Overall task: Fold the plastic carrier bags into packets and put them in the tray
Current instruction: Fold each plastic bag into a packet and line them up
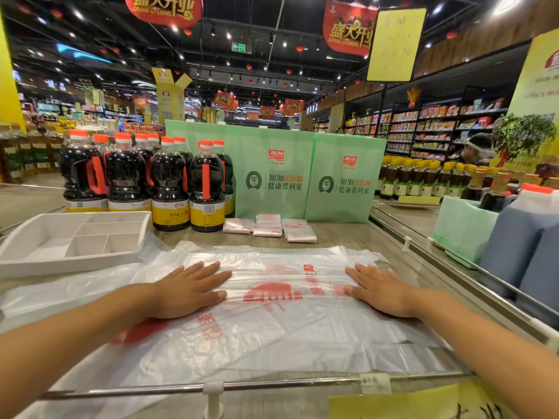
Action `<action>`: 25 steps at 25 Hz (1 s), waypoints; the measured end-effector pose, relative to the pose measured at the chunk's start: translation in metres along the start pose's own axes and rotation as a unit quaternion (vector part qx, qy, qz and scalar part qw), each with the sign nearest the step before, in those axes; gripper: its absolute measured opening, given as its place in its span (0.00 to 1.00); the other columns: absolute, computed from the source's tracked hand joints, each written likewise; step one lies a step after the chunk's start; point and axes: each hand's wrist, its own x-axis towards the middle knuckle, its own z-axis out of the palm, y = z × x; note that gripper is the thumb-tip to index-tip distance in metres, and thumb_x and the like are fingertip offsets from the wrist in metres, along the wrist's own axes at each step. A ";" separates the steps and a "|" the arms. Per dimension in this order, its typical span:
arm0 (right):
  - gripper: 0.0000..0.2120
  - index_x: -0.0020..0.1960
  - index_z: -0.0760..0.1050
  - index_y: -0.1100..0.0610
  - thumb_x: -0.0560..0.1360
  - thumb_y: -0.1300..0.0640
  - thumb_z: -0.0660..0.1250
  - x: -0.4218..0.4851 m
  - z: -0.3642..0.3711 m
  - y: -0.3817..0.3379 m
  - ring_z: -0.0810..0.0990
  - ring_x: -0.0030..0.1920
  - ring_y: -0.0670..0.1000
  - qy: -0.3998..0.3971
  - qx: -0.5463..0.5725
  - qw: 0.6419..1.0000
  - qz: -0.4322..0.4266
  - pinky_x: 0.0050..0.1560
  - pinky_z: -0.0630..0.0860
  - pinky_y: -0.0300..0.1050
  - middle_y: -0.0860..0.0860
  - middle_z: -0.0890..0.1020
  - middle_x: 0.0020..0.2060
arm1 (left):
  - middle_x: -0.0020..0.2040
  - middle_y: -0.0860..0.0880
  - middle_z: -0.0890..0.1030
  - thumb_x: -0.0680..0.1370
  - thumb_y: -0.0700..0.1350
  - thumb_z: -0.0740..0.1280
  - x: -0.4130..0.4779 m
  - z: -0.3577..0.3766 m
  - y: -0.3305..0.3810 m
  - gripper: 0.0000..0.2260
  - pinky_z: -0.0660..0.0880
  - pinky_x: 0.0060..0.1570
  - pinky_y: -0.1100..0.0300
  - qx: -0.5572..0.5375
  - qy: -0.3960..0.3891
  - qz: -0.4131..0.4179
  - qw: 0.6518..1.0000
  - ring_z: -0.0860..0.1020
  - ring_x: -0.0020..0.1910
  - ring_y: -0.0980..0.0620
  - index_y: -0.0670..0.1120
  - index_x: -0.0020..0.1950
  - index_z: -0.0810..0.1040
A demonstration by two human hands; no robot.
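Lying flat under both hands (187,290) (384,293): bag (281,279)

Both bare forearms reach in from the lower corners of the frame; the left hand (189,290) and right hand (381,292) lie flat, palms down, fingers straight and angled inward.

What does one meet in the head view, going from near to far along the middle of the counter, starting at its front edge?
metal rail → flat plastic bag → folded packets → green boxes
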 end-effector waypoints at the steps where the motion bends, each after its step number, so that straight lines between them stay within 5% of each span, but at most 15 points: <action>1: 0.53 0.83 0.44 0.42 0.63 0.19 0.34 -0.002 0.001 -0.001 0.41 0.82 0.50 0.018 -0.010 1.000 -0.005 0.80 0.36 0.56 0.46 0.45 0.83 | 0.82 0.59 0.39 0.56 0.86 0.30 -0.002 0.001 -0.002 0.52 0.39 0.79 0.47 -0.006 0.009 0.004 1.000 0.39 0.82 0.51 0.69 0.79 0.39; 6: 0.42 0.78 0.63 0.40 0.70 0.21 0.58 -0.011 -0.006 -0.034 0.60 0.77 0.43 0.100 0.036 0.983 -0.149 0.78 0.60 0.47 0.37 0.58 0.79 | 0.82 0.61 0.42 0.62 0.86 0.40 -0.011 -0.004 -0.006 0.48 0.39 0.80 0.49 -0.049 0.004 0.028 0.998 0.40 0.82 0.55 0.70 0.79 0.45; 9: 0.37 0.75 0.69 0.43 0.73 0.24 0.59 -0.014 -0.005 -0.049 0.71 0.70 0.43 0.109 0.003 0.976 -0.187 0.72 0.68 0.45 0.37 0.70 0.73 | 0.83 0.60 0.47 0.68 0.83 0.46 -0.014 -0.009 -0.005 0.44 0.43 0.80 0.51 -0.021 0.028 0.041 0.999 0.44 0.82 0.56 0.67 0.81 0.50; 12: 0.23 0.74 0.70 0.43 0.80 0.39 0.62 -0.016 -0.008 -0.048 0.74 0.67 0.45 0.131 -0.019 0.975 -0.179 0.69 0.71 0.46 0.39 0.75 0.70 | 0.79 0.60 0.58 0.76 0.75 0.57 -0.014 -0.012 -0.003 0.36 0.55 0.77 0.55 -0.023 0.095 0.055 0.994 0.56 0.78 0.56 0.61 0.80 0.62; 15: 0.20 0.71 0.73 0.41 0.80 0.49 0.61 -0.019 -0.011 -0.046 0.80 0.59 0.50 0.148 0.013 0.977 -0.155 0.59 0.77 0.49 0.44 0.82 0.62 | 0.69 0.58 0.72 0.76 0.67 0.61 -0.017 -0.018 -0.001 0.29 0.70 0.67 0.55 -0.042 0.140 0.082 0.986 0.72 0.68 0.55 0.56 0.74 0.74; 19: 0.18 0.65 0.77 0.40 0.79 0.54 0.61 -0.021 -0.021 -0.045 0.81 0.50 0.49 0.163 0.075 0.975 -0.132 0.52 0.78 0.49 0.45 0.85 0.51 | 0.58 0.57 0.83 0.73 0.53 0.61 -0.023 -0.030 0.001 0.21 0.76 0.57 0.56 -0.083 0.214 0.086 0.970 0.80 0.56 0.56 0.52 0.62 0.83; 23: 0.17 0.57 0.81 0.42 0.72 0.49 0.62 -0.024 -0.030 -0.036 0.80 0.43 0.45 0.201 0.118 0.965 -0.117 0.48 0.80 0.53 0.43 0.84 0.41 | 0.37 0.51 0.80 0.72 0.52 0.61 -0.023 -0.037 0.002 0.12 0.73 0.42 0.51 -0.142 0.234 0.107 0.956 0.77 0.38 0.54 0.46 0.40 0.80; 25: 0.15 0.57 0.82 0.45 0.73 0.49 0.65 -0.023 -0.031 -0.029 0.81 0.45 0.46 0.204 0.101 0.968 -0.103 0.49 0.80 0.54 0.44 0.84 0.42 | 0.34 0.45 0.75 0.72 0.50 0.62 -0.022 -0.037 0.002 0.12 0.68 0.38 0.50 -0.161 0.223 0.108 0.955 0.72 0.34 0.52 0.42 0.36 0.74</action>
